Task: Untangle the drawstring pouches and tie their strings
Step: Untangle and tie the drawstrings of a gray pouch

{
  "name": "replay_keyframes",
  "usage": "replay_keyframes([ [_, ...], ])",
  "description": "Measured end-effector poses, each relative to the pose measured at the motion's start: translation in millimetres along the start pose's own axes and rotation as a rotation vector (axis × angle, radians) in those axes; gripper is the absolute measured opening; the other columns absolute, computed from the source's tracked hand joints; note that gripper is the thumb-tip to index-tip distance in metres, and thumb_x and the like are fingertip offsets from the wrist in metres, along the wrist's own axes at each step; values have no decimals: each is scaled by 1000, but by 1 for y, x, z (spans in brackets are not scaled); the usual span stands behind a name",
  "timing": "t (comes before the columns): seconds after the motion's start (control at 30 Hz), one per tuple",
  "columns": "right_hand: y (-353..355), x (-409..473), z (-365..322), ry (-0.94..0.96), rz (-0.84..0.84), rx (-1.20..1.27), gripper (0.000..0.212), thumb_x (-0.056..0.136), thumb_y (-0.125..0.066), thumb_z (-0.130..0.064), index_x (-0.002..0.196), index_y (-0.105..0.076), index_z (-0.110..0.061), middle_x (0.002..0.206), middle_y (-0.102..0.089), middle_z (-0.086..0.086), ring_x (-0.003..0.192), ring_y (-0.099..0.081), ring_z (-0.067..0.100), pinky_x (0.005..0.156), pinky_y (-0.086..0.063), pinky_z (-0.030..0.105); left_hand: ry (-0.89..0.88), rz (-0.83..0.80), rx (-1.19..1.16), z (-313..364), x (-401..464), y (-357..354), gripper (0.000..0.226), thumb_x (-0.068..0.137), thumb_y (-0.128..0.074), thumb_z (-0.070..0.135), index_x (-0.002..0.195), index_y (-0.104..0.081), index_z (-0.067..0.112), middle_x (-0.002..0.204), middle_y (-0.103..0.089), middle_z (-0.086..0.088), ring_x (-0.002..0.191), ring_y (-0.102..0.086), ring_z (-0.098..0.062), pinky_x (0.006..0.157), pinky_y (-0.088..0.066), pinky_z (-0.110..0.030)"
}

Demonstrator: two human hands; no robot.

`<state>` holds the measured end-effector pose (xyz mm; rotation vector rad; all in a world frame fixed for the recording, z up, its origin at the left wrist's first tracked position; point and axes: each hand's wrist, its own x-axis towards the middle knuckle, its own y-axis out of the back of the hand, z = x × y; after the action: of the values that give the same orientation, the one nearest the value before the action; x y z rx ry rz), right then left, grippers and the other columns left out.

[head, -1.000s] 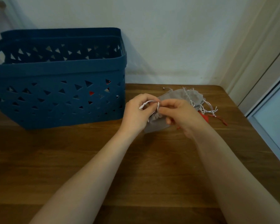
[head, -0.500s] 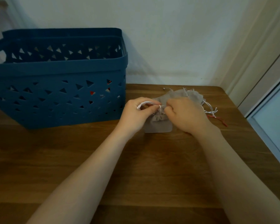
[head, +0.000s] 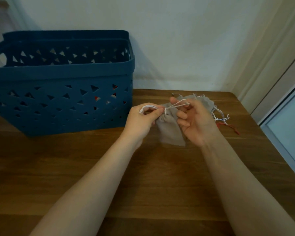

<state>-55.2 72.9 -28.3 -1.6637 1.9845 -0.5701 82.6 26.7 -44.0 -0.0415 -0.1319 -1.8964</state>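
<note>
A small grey drawstring pouch [head: 170,130] hangs between my hands just above the table, its neck gathered tight. My left hand [head: 141,120] pinches a white loop of its drawstring [head: 147,106] at the neck. My right hand [head: 194,121] holds the other strands of that string [head: 177,103] pulled up and to the right, with its lower fingers spread. Behind my right hand lies a pile of more grey pouches [head: 206,103] with loose white strings [head: 220,116] and a red string [head: 228,126].
A large dark blue plastic basket [head: 61,99] with triangular cut-outs stands at the left, close to my left hand; something red shows through its holes. The wooden table [head: 160,181] ends at a wall behind and at its right edge near a door frame.
My right hand has lifted from the pouch neck and drawn the white string up to the right, its fingers now spread. The pouch has risen and turned slightly.
</note>
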Motion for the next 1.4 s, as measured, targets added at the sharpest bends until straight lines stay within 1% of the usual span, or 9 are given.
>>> replay_keyframes([
  [0.2,0,0,3,26,12,59,26,100,-35,-14,81,-52,-11,64,-51,-1,54,-49,7,47,-44,15,144,17,-65,1,-2,-4,12,90,-60,22,92,-71,16,67,-61,7,57,-52,2,56,-43,-15],
  [0.33,3,-1,0,41,-26,108,33,88,-35,11,112,-55,1,80,-55,7,72,-58,11,65,-53,17,166,37,-118,3,-3,-3,13,92,-58,23,89,-71,23,67,-61,8,57,-51,-1,59,-42,-21],
  [0.57,9,0,-4,8,99,-92,42,86,-46,12,124,-50,-6,111,-57,11,66,-61,8,60,-50,16,212,109,-153,3,-1,-2,16,93,-55,25,89,-71,24,75,-63,4,63,-51,-5,64,-42,-23],
  [0.73,21,-2,-10,26,179,-1272,39,86,-61,-4,123,-58,-14,114,-60,-4,82,-64,8,81,-51,25,270,193,-194,2,3,3,20,94,-55,25,84,-72,23,81,-64,3,69,-51,-7,71,-44,-25],
  [0.83,26,1,-13,66,213,-1651,17,92,-54,-11,102,-68,-7,95,-69,6,80,-61,11,72,-44,19,322,146,-221,1,3,4,24,95,-53,24,80,-71,20,85,-65,1,66,-49,-7,70,-43,-25],
  [0.9,29,3,-11,85,267,-1542,20,95,-51,-18,92,-66,-5,79,-67,5,71,-60,10,62,-41,19,384,113,-309,1,2,2,25,97,-50,23,79,-67,16,91,-67,-2,62,-48,-7,65,-43,-23],
  [1.07,17,6,-7,-40,256,-205,43,99,-42,-22,64,-64,-11,83,-69,6,84,-67,19,74,-50,28,513,85,-512,-3,2,1,31,98,-46,25,70,-55,15,79,-62,-2,60,-48,-10,62,-41,-22],
  [1.17,15,6,-3,-92,157,225,57,99,-37,-28,45,-48,-18,63,-65,2,65,-68,16,63,-54,27,553,55,-643,2,3,-2,34,100,-41,26,69,-52,14,76,-56,-1,58,-44,-10,58,-37,-21],
  [1.4,19,11,3,-46,228,140,38,99,-38,-37,65,-43,-19,52,-42,-7,43,-41,7,55,-49,22,464,-43,-665,2,4,-4,34,100,-38,29,72,-50,16,72,-62,0,50,-43,-8,45,-34,-18],
])
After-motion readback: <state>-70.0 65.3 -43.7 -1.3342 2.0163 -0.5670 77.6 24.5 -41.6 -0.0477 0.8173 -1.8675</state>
